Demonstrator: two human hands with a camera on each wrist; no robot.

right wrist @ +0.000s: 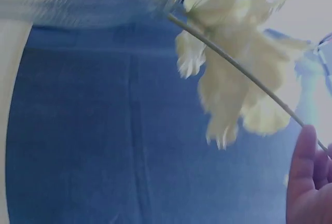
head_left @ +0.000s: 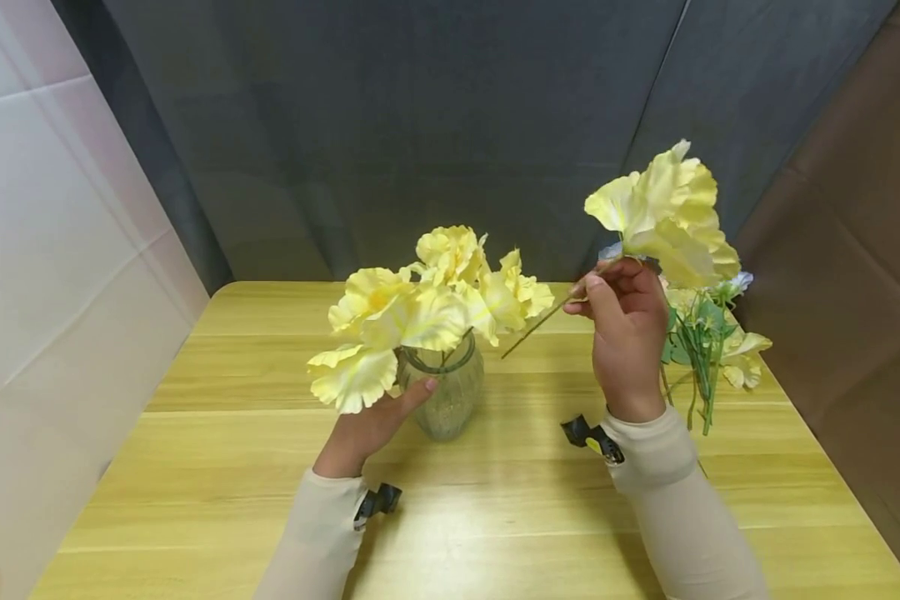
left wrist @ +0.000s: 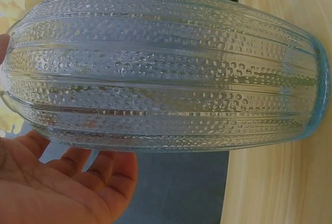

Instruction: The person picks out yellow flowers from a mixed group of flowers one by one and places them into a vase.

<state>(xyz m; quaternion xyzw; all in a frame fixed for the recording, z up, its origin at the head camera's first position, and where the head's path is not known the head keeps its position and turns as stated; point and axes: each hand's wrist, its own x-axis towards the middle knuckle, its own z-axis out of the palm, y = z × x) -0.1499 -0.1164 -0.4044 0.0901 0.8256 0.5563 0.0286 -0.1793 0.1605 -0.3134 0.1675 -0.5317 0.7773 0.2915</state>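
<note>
A ribbed, dimpled glass vase [head_left: 453, 408] stands upright on the table, holding several yellow artificial flowers [head_left: 450, 254] whose wide petals spread past its rim. My left hand [head_left: 375, 429] grips the vase from the left, thumb near the rim; in the left wrist view its fingers [left wrist: 116, 175] curve along the glass [left wrist: 171, 79]. Up to the right of the vase, my right hand [head_left: 630, 346] pinches the stem of another yellow flower [head_left: 671, 221]. That bloom rises above the hand, and its bare stem [right wrist: 233, 63] slants down toward the vase, the tip beside the flowers there.
At the table's right side lies a bunch of flowers with green stems [head_left: 708, 350], including a yellow bloom [head_left: 744, 357] and a small bluish one [head_left: 741, 282]. A dark curtain [head_left: 420, 125] hangs behind the wooden table [head_left: 232, 467].
</note>
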